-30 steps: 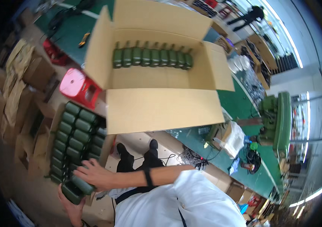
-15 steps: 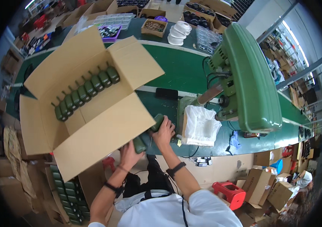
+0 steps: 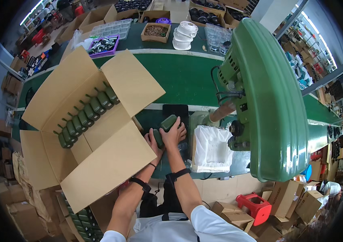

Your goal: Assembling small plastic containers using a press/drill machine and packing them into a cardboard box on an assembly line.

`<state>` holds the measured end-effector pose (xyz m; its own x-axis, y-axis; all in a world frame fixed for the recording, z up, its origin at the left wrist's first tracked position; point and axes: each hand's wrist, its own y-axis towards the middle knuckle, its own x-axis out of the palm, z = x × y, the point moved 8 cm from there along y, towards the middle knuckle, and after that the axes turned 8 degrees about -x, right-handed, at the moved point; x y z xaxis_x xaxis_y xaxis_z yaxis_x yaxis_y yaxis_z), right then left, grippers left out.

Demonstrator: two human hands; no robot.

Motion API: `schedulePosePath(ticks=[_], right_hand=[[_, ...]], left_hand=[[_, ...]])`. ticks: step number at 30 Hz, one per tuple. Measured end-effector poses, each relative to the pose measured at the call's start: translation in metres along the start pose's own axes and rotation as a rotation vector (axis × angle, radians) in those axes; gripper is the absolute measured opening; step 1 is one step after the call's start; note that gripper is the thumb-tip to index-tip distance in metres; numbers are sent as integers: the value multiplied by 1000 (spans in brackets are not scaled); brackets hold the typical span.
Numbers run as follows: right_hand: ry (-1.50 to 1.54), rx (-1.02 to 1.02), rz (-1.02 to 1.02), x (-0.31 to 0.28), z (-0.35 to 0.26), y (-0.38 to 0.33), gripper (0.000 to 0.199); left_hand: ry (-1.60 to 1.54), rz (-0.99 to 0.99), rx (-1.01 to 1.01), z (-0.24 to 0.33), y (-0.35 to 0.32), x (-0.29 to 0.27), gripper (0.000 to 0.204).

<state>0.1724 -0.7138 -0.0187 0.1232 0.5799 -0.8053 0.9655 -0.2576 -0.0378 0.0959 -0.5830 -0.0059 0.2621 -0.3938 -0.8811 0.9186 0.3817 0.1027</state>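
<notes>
My left hand (image 3: pixel 152 141) is wrapped round a dark green boxy piece (image 3: pixel 158 138) with rounded corners. Beside it, my right hand (image 3: pixel 175 134) grips a second green boxy piece (image 3: pixel 168 122), its broad face tilted upward. Both hands are close together over the bench, just right of a large open cardboard box (image 3: pixel 109 155). Inside that box, a row of similar green pieces (image 3: pixel 85 118) with thin stems lines the far wall. The undersides of the held pieces are hidden by my fingers.
A green drill-press-like machine (image 3: pixel 274 105) stands on the right, with a tray lined in white plastic (image 3: pixel 213 147) next to its column. Behind my hands lies a black flat pad (image 3: pixel 175 110). A red stool (image 3: pixel 254 207) is on the floor; more green pieces (image 3: pixel 83 224) fill a lower carton.
Both hands have moved away from the box's near flap and further over the bench, carrying the two green pieces. The view has shifted, and the machine appears larger.
</notes>
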Motion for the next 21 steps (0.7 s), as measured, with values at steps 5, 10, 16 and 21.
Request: schedulePosePath(ticks=[5, 10, 16, 21], right_hand=[[193, -78, 8, -8, -11, -17, 102], [284, -243, 102, -37, -15, -56, 90], [400, -299, -77, -26, -1, -129, 84], [441, -381, -135, 22, 37, -164, 66]], left_hand=[[-24, -36, -69, -12, 6, 3, 117], [54, 90, -57, -19, -2, 29, 97], [-196, -176, -6, -45, -54, -24, 102], [-415, -514, -18, -96, -160, -104, 73]])
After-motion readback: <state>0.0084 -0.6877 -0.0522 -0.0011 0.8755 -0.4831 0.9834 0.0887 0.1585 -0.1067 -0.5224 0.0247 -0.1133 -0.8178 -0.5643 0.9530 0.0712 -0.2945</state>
